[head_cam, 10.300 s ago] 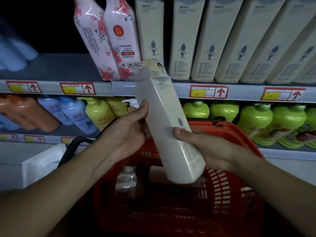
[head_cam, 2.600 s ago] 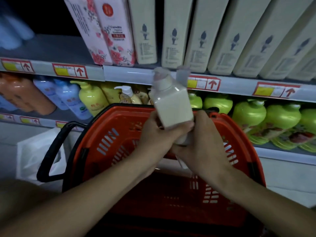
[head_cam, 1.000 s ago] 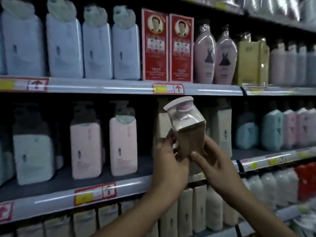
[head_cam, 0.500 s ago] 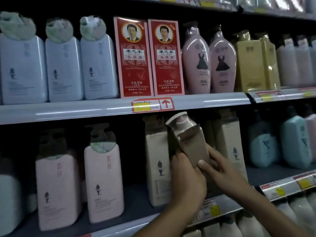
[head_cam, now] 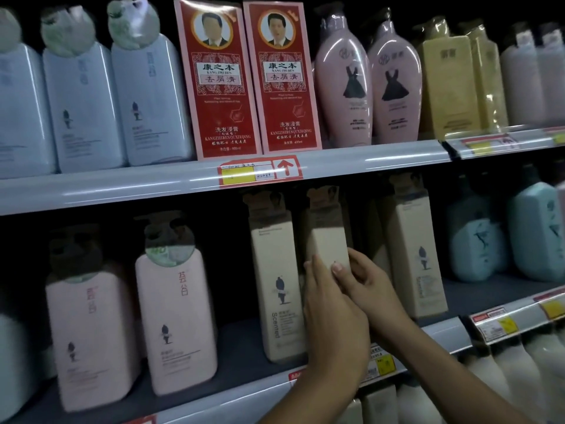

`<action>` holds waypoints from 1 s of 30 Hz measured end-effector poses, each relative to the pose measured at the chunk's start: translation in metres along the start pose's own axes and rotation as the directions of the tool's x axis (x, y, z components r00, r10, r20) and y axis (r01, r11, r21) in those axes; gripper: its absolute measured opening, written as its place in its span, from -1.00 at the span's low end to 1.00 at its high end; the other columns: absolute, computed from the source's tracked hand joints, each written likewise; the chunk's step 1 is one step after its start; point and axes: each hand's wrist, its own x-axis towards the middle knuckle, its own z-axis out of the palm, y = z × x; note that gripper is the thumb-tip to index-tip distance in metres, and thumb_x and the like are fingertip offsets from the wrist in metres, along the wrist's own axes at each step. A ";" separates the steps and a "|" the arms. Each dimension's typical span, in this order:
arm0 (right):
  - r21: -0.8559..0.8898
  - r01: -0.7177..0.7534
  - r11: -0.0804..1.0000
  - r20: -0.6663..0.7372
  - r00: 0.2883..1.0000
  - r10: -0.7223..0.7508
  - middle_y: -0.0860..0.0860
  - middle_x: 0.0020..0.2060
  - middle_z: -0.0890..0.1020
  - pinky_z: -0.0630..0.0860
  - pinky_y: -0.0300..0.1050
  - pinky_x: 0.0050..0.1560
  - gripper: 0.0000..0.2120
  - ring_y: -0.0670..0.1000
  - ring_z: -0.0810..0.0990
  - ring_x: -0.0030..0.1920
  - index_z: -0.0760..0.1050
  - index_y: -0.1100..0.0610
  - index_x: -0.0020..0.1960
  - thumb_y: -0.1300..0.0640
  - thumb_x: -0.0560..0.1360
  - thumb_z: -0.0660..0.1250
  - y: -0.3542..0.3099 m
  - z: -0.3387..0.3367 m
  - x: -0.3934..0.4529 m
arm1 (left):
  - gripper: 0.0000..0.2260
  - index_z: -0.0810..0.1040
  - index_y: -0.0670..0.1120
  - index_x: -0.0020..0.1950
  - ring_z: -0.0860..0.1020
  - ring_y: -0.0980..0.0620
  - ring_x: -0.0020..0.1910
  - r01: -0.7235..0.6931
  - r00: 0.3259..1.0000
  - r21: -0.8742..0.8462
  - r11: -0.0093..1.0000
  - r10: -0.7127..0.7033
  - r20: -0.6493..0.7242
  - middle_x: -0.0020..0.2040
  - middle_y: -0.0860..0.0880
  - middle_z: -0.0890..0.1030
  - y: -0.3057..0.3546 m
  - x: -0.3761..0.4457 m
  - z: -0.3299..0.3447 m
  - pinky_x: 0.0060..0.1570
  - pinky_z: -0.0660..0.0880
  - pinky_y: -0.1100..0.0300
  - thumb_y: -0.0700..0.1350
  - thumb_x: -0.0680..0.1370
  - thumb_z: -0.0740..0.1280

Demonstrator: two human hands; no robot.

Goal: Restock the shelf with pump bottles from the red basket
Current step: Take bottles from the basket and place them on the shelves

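Both hands wrapped on one cream bottle point(head_cam: 328, 240): left hand point(head_cam: 333, 313) gripping lower front and left side, right hand point(head_cam: 367, 289) curled round right edge, thumb on front face. Bottle upright on middle shelf point(head_cam: 244, 347), set in the gap between two matching cream bottles point(head_cam: 275, 280), just beside the left one, base hidden behind hands. Half a second back, tilted and held out in front of the row; now straightened and pushed in under the upper shelf rail point(head_cam: 122, 188). Earlier still, lifted from red basket, no longer in view. Means placement nearly done for this bottle, probably only final seating and release left; cannot tell whether base fully rests on the shelf. Look of bottle: tall, squarish, matte cream body, pump head under a cloudy plastic wrap, top in shadow, label not readable. Around: pink bottles point(head_cam: 177, 322) to left, teal bottles point(head_cam: 532, 231) to right, red boxes point(head_cam: 220, 81) on shelf above.
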 end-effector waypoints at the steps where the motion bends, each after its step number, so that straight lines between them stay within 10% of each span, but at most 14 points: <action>1: -0.001 0.006 1.000 -0.012 1.000 -0.006 -0.03 0.19 0.68 0.60 -0.34 0.03 -0.64 -0.16 0.66 0.15 0.47 0.07 0.41 0.11 0.62 0.32 0.000 0.002 -0.002 | -0.50 0.03 0.12 0.63 0.22 0.12 0.56 0.000 1.000 -0.010 1.000 0.000 0.013 0.61 0.09 0.19 -0.002 -0.001 -0.003 0.52 0.28 0.13 -0.11 0.70 0.04; 11: 0.017 0.005 1.000 -0.063 0.998 -0.004 -0.08 0.15 0.69 0.60 -0.23 0.11 -0.61 -0.17 0.66 0.16 0.46 0.02 0.41 0.08 0.60 0.35 -0.008 0.013 -0.020 | -0.54 0.14 0.01 0.62 0.35 0.06 0.50 0.070 0.997 -0.095 0.993 -0.071 -0.004 0.55 0.03 0.31 0.006 -0.005 -0.015 0.45 0.37 0.12 0.05 0.71 -0.01; 19: -0.010 -0.118 0.993 -0.105 0.988 0.116 -0.01 0.35 0.55 0.54 -0.10 0.23 -0.41 -0.02 0.57 0.30 0.32 0.00 0.52 -0.15 0.55 0.34 -0.030 0.011 -0.037 | -0.50 0.05 0.00 0.65 0.08 0.20 0.60 0.035 0.999 -0.059 0.998 -0.033 0.038 0.64 0.12 0.09 0.030 -0.025 -0.045 0.49 0.05 0.38 -0.14 0.71 0.07; 30: -0.045 -0.089 0.995 -0.175 0.981 0.080 -0.16 0.07 0.63 0.51 -0.34 0.01 -0.79 -0.26 0.58 0.05 0.54 -0.03 0.23 -0.02 0.61 0.31 -0.087 0.075 -0.164 | -0.63 0.46 0.06 0.43 0.51 0.26 0.27 -0.003 0.996 -0.189 0.982 0.020 0.088 0.34 0.10 0.55 -0.019 -0.075 -0.157 0.24 0.47 0.37 -0.19 0.63 0.28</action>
